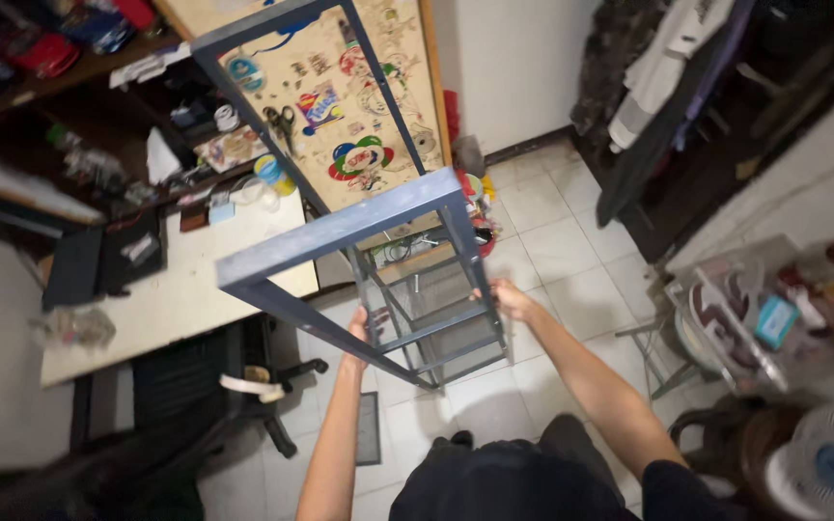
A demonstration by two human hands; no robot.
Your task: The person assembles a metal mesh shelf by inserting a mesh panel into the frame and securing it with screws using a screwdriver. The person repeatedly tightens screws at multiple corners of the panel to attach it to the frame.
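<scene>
A: Rack (378, 232), grey metal, open-framed, is up off the floor and tipped toward me, top frame nearest the head camera, foot end down over the white tiles (552, 241).

B: Who has it?

A: Both hands. My left hand (367, 326) is wrapped round the left upright low down, fingers closed on the bar. My right hand (506, 295) is closed on the right upright at about the same height.

B: Which step would you call it?

A: Carrying or turning the rack, I'd judge, mid-lift. Next move calls for a firm hold on both uprights and watching the top end, which hangs over the desk (176, 289) and near the chair (243, 386).

B: Any labels or packs in that view?

A: One view only. Behind the rack leans a tan board (407, 96) covered in round and oval cartoon stickers, red, blue and green. On the desk's far edge sits a small blue-and-yellow tub (267, 170). At right, a teal box (775, 320) lies in a cluttered stand, with a white fan (827, 463) below it.
</scene>
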